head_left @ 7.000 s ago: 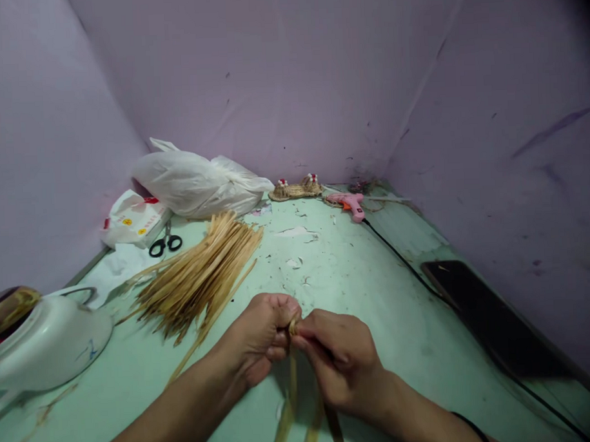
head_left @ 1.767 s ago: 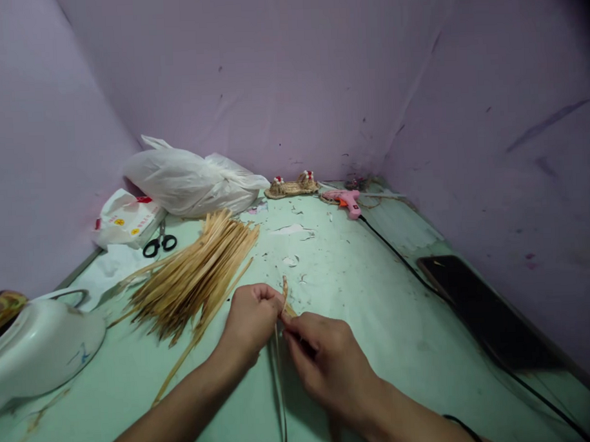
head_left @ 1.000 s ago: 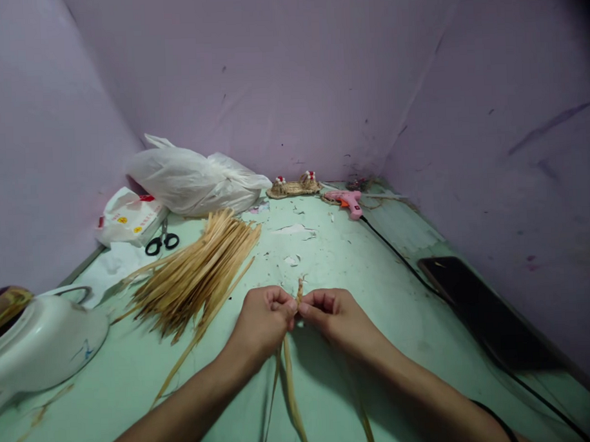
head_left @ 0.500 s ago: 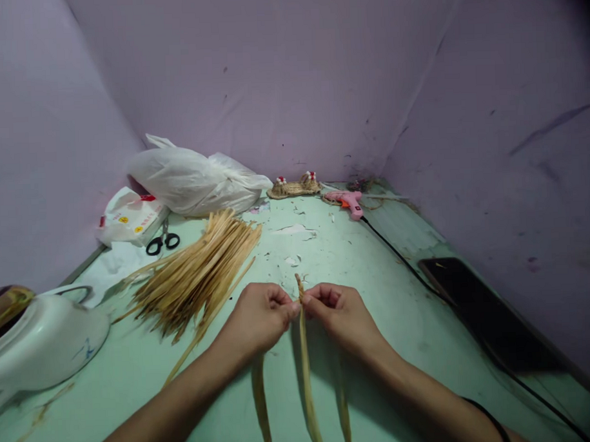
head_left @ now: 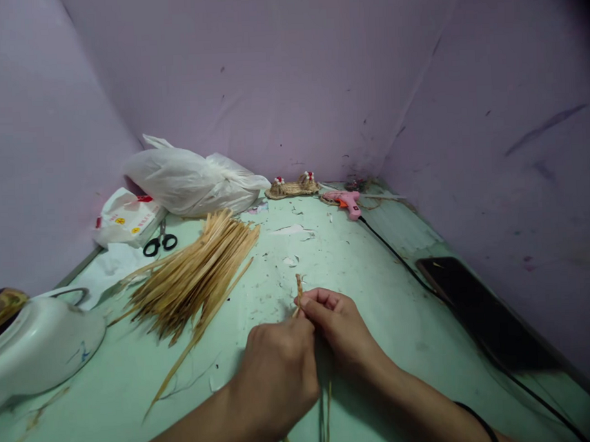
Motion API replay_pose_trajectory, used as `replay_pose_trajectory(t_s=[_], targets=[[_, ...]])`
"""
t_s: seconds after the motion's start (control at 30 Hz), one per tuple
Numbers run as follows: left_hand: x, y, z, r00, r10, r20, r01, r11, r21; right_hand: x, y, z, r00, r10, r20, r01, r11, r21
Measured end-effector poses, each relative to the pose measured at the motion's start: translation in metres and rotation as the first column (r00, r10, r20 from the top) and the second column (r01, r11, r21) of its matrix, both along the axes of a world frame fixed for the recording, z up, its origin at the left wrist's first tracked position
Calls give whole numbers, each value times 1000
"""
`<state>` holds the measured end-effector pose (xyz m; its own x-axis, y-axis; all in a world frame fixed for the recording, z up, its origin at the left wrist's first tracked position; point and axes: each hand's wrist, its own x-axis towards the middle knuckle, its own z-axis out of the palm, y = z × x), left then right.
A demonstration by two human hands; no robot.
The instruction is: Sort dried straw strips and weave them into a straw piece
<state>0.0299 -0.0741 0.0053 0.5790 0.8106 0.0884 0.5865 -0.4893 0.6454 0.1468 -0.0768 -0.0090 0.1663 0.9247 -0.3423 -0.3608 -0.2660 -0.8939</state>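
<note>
A short braid of dried straw strips stands up between my hands, its tip pointing away from me. My right hand pinches the braid between thumb and fingers. Just below, my left hand is closed, its back turned up; its fingertips are hidden, but strips run through the grip. Loose strip ends hang toward me from under the hands. To the left lies a fanned bundle of dried strips on the pale green table.
Black-handled scissors, a white box and a knotted white plastic bag sit back left. A white bowl is near left. Behind are a small woven piece and a pink glue gun; its cord passes a phone.
My left hand has turned over and moved down toward me, below the right hand. The three strips hanging apart are now mostly hidden. The right hand stays at the braid.
</note>
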Motion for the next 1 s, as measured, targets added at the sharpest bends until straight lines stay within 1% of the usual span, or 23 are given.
replay_pose_trajectory(t_s=[0.03, 0.07, 0.1, 0.13, 0.17, 0.2, 0.23, 0.27, 0.3, 0.33, 0.4, 0.53, 0.63, 0.7, 0.77, 0.83, 0.87, 0.93, 1.0], targets=[[-1, 5, 5, 997, 44, 59, -41, 997, -60, 1, 0, 0, 1000, -7, 11, 7, 1000, 6], [-1, 11, 11, 983, 142, 115, -126, 982, -138, 2, 0, -1, 1000, -9, 26, 9, 1000, 7], [-1, 16, 16, 951, 272, 146, -234, 944, -234, 3, 0, -1, 999, -3, 43, 3, 1000, 2], [-2, 22, 20, 914, 375, 156, -302, 885, -355, 3, 0, -2, 998, 10, 57, -10, 1000, -6], [-2, 27, 22, 890, 429, 153, -306, 812, -497, 3, 0, -2, 997, 31, 66, -31, 999, -13], [-2, 31, 23, 884, 440, 157, -251, 731, -634, 3, 0, -2, 996, 55, 66, -54, 998, -16], [-2, 34, 23, 888, 426, 173, -169, 652, -739, 3, 0, -2, 995, 77, 57, -76, 997, -11], [-3, 37, 22, 895, 402, 196, -84, 581, -809, 3, 0, -2, 994, 98, 47, -98, 995, 2], [-3, 39, 19, 899, 381, 217, -21, 532, -847, 3, 1, -2, 992, 116, 45, -117, 993, 17], [-4, 40, 17, 901, 368, 229, 11, 508, -861, 2, 1, -1, 990, 127, 55, -129, 991, 29], [-6, 42, 13, 910, 356, 213, 3, 506, -862, 2, 3, 0, 986, 133, 102, -138, 990, 42], [-7, 45, 10, 928, 349, 133, -81, 537, -840, 0, 3, 0, 967, 117, 225, -138, 987, 80], [-7, 46, 10, 943, 321, 83, -123, 571, -812, 0, 1, -3, 945, 123, 303, -165, 979, 116], [-7, 47, 9, 955, 293, 41, -156, 618, -771, 0, 0, -5, 934, 121, 337, -173, 977, 128], [-8, 49, 9, 967, 250, 55, -139, 690, -710, 0, -1, -7, 926, 126, 355, -185, 973, 138], [-9, 51, 10, 978, 176, 114, -62, 761, -646, 1, -1, -8, 918, 150, 367, -218, 964, 153], [-9, 51, 11, 980, 140, 139, -23, 781, -624, 2, -1, -8, 912, 160, 376, -237, 957, 166], [-9, 52, 11, 981, 108, 164, 14, 794, -608, 4, -1, -8, 898, 163, 408, -260, 946, 194], [-8, 50, 10, 970, 143, 196, 6, 793, -609, 8, 0, -6, 867, 129, 481, -259, 942, 214]])
